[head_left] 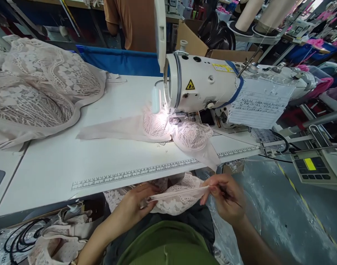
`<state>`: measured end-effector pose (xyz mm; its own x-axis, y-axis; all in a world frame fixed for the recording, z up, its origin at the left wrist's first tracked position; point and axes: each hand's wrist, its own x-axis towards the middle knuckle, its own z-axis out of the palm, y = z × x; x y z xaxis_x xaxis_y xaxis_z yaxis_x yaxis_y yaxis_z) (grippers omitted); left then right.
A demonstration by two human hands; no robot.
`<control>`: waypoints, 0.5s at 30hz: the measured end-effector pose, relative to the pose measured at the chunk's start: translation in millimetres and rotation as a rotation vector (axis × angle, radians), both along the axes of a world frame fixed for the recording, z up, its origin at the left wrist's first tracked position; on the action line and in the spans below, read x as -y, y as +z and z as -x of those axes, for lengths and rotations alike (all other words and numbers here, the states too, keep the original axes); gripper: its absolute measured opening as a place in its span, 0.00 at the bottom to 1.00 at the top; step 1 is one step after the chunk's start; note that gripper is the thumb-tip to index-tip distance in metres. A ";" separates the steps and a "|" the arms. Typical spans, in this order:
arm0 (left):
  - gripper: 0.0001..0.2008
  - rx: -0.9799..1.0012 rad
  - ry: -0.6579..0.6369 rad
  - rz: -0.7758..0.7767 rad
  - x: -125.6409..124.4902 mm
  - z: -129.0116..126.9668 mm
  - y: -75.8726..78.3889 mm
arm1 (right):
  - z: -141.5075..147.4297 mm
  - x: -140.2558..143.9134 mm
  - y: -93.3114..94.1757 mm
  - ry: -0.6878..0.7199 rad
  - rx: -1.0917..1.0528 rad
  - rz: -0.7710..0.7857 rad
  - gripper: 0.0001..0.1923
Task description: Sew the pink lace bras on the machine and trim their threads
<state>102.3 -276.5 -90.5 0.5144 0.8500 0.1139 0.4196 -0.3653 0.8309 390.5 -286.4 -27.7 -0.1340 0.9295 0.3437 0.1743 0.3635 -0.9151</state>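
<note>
Below the white sewing table point(47, 165), left hand point(135, 204) and right hand point(226, 198) each grip-clamp the lace piece point(175, 200) stretched between them.

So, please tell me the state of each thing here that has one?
Lace piece: stretched between both hands, over the lap.
Left hand: pinching the piece's left end.
Right hand: pinching the right end, also holding a thin tool.
Bra: flat on the table, under the needle.
Machine lamp: lit.
Lace pile: heaped on the table's left.
Control panel: yellow display lit.
</note>
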 end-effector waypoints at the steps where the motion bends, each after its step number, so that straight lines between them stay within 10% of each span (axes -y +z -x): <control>1: 0.09 0.032 0.068 -0.006 2.8 2.6 1.6 | 0.4 1.1 -1.2 -0.026 -0.044 -0.001 0.07; 5: 0.05 0.205 0.390 -0.014 7.3 5.4 13.9 | 2.5 -3.1 -6.9 -0.135 -0.166 0.046 0.03; 15: 0.09 0.554 0.450 0.024 8.6 -1.0 23.0 | -6.6 -16.5 -27.1 -0.153 -0.169 0.277 0.08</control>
<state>103.3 -285.1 -67.5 -0.0153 0.9717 0.2358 0.0393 -0.2351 0.9712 397.1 -269.9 -54.9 0.0509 0.9954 0.0812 0.0457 0.0789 -0.9958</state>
